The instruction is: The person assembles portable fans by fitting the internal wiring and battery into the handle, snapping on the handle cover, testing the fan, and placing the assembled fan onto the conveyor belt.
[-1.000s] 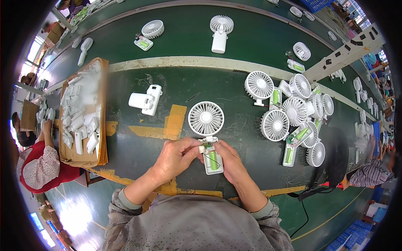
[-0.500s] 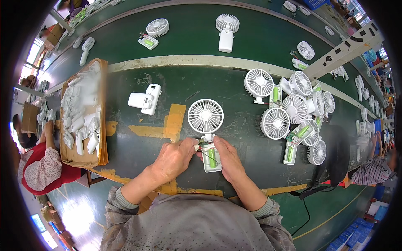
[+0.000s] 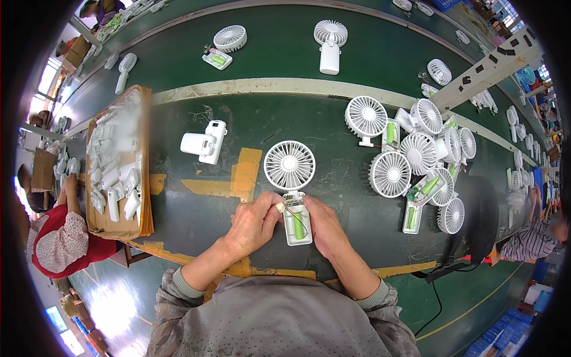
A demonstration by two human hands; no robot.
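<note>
Hands at the centre of the frame: you are holding a small white plastic handheld fan (image 3: 292,184) with its handle casing open, lying flat on the dark green conveyor belt (image 3: 333,53). Your left hand (image 3: 254,223) is curling around the left side of the open handle, fingers closed against it at the neck just below the round grille. Your right hand (image 3: 326,226) is cupping the right side of the handle, its thumb lying along the casing edge. Between your two hands a green cylindrical battery (image 3: 298,228) is sitting in the exposed compartment, with thin wires running beside it.

Just above the fan's grille and to its left, worn yellow tape patches (image 3: 241,175) are marking the belt. To the upper left of your hands, a white boxy plastic part (image 3: 205,143) is lying on its own. Farther left, a shallow brown cardboard tray (image 3: 116,223) is holding a heap of white plastic casings. At the right of the frame, a cluster of white fans with open handles and green batteries (image 3: 419,157) is piled together, well apart from your hands. Along the top, one assembled white fan (image 3: 331,37) is lying alone on the far belt. At the far left edge, another person in a red patterned top (image 3: 62,241) is sitting beside the tray.
</note>
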